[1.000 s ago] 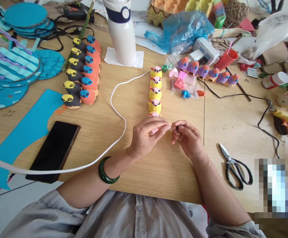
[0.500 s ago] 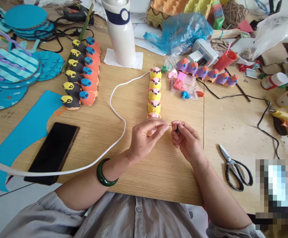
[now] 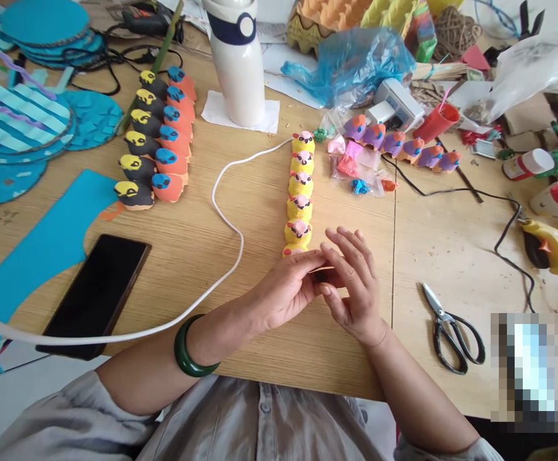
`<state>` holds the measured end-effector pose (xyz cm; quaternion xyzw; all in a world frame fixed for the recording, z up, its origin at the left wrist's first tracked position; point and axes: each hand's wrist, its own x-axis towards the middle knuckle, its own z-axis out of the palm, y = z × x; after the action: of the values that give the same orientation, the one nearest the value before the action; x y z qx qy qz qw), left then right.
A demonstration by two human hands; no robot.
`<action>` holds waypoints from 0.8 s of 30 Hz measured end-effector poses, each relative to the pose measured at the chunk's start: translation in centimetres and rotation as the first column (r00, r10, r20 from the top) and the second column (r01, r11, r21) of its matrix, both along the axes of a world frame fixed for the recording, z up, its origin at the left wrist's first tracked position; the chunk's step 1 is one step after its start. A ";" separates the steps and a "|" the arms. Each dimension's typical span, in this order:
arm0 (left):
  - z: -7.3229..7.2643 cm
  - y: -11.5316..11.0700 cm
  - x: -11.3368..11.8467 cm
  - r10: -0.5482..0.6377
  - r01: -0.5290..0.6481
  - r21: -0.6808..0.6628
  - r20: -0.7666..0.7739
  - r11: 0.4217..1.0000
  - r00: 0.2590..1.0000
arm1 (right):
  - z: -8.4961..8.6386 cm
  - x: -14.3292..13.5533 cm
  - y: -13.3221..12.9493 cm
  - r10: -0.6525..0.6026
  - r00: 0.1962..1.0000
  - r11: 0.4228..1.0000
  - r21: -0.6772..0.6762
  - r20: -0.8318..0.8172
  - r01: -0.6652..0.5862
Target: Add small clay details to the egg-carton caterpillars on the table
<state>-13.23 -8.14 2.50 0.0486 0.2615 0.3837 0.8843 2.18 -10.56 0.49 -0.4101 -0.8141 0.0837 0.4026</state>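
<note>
Just below the row of yellow-painted egg-carton cups with pink faces [image 3: 300,206], my hands meet over a small piece of black modelling clay [image 3: 324,275]. My left hand [image 3: 291,291] has its palm turned toward the right, with the clay at its thumb and fingers, partly hidden. My right hand [image 3: 356,285] leans over it, fingers stretched and slightly spread, fingertips touching the left hand. A dark green bangle [image 3: 190,349] circles my left wrist. The lowest yellow cup lies beside my left fingers.
Black and orange cup rows [image 3: 176,137] stand left, near a phone [image 3: 96,288] and white cable [image 3: 231,269]. Purple cups [image 3: 394,142] and clay packets [image 3: 350,160] lie right of the yellow row. Scissors [image 3: 452,326] and a glue gun [image 3: 548,246] are right; a white bottle [image 3: 238,77] stands behind.
My hands have come together and moved slightly down. My right fingers have opened out from their curl, and the left fingertip pinch has changed to a turned palm, uncovering more yellow cups.
</note>
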 end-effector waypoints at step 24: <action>-0.3 0.1 -1.1 0.500 0.339 0.754 -0.637 0.563 0.587 | 0.1 0.8 0.1 -0.117 0.871 0.925 -0.372 -0.477 -0.080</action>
<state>-14.29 -8.02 2.24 0.6072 0.4220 0.4379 0.5113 2.97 -10.48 0.56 -0.4533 -0.6492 0.3373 0.5092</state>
